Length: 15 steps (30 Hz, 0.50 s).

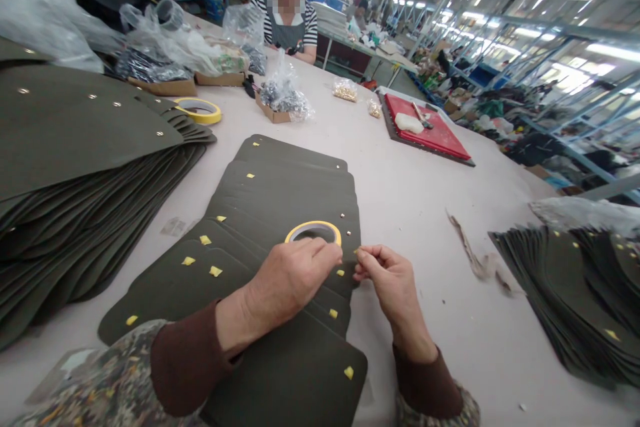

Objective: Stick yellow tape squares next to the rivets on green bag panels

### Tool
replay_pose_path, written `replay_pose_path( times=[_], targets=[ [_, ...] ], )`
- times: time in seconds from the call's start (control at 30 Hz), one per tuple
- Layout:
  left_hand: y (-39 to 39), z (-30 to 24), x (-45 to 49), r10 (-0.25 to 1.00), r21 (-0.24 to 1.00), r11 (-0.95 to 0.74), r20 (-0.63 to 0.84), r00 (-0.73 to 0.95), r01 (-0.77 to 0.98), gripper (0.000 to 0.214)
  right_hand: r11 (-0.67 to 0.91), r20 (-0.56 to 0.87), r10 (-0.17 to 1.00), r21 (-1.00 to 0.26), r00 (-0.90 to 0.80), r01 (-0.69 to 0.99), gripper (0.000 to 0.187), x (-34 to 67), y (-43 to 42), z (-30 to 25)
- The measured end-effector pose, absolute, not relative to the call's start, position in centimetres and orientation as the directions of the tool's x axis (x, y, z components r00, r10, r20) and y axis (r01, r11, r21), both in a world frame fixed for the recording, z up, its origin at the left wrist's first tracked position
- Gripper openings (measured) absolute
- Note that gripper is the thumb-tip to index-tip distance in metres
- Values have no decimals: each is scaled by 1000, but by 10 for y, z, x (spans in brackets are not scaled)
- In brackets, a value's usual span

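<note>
A fanned row of dark olive leather panels (280, 200) lies in front of me, each dotted with small yellow tape squares (216, 271). A yellow tape roll (314, 232) rests on them. My left hand (290, 277) is closed around the roll's near edge. My right hand (387, 277) is just to its right, thumb and forefinger pinched on a tiny piece of yellow tape (357, 251) pulled from the roll.
A tall stack of olive panels (75, 167) fills the left, another stack (580, 287) sits at right. A second tape roll (199, 110), bagged hardware (283, 97) and a red tray (430, 133) lie farther back. A person in a striped top (290, 20) sits across the table.
</note>
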<state>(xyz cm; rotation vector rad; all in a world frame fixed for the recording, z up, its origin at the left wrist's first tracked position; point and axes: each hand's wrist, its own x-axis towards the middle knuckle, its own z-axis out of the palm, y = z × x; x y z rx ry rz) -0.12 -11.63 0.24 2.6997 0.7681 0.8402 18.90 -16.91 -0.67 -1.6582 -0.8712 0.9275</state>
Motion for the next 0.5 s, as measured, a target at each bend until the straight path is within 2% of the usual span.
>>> replay_pose_path(
  times=[0.1, 0.2, 0.37, 0.5],
  targets=[
    [-104, -4, 3, 605, 248, -796, 311, 733, 552, 10, -297, -218, 866, -948, 449, 112, 33, 204, -168, -16],
    [-98, -7, 6, 606, 199, -795, 209, 768, 573, 11, -323, -246, 874, -938, 419, 124, 36, 209, -168, -21],
    [-98, -8, 3, 590, 317, -792, 178, 788, 522, 16, -390, -333, 892, -909, 306, 145, 35, 212, -169, -13],
    [-99, -9, 0, 572, 340, -800, 181, 800, 495, 14, -431, -386, 898, -871, 213, 236, 30, 213, -174, -12]
  ],
)
